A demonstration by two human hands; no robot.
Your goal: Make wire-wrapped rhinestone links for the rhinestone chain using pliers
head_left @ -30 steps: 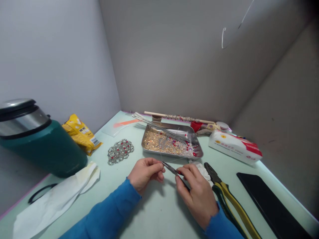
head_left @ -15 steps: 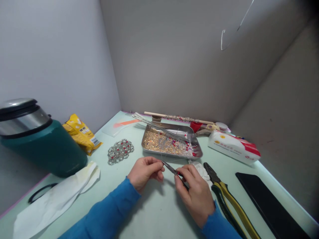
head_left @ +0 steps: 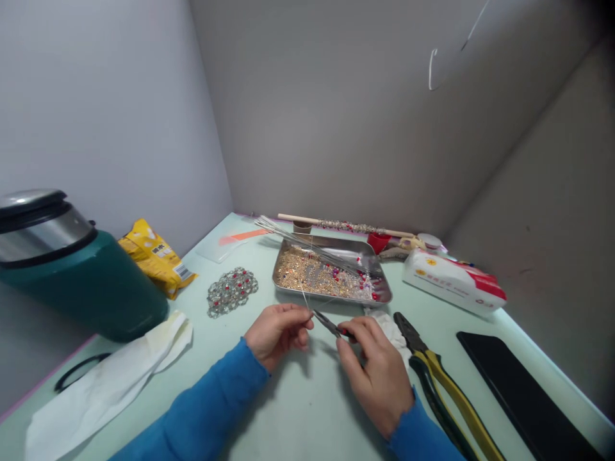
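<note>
My left hand (head_left: 276, 333) pinches a thin wire (head_left: 303, 296) that rises toward the metal tray (head_left: 284, 287). My right hand (head_left: 375, 378) is closed around small pliers (head_left: 328, 324) with red handles; their tip meets the wire at my left fingertips. Both hands rest low over the pale green table (head_left: 298, 410), just in front of the tray, which holds gold, red and clear beads (head_left: 312, 274). A bundle of straight wires (head_left: 307, 246) lies across the tray.
A beaded mat (head_left: 232, 291) lies left of the tray. Large yellow-handled pliers (head_left: 442, 378) and a black flat object (head_left: 523, 400) sit at right, a tissue pack (head_left: 454, 282) behind. A green container (head_left: 77, 275), yellow packet (head_left: 156, 256) and white paper (head_left: 106, 384) are at left.
The wire end in my left hand has swung up toward the tray. My hands stay nearly in place, the right one shifting slightly.
</note>
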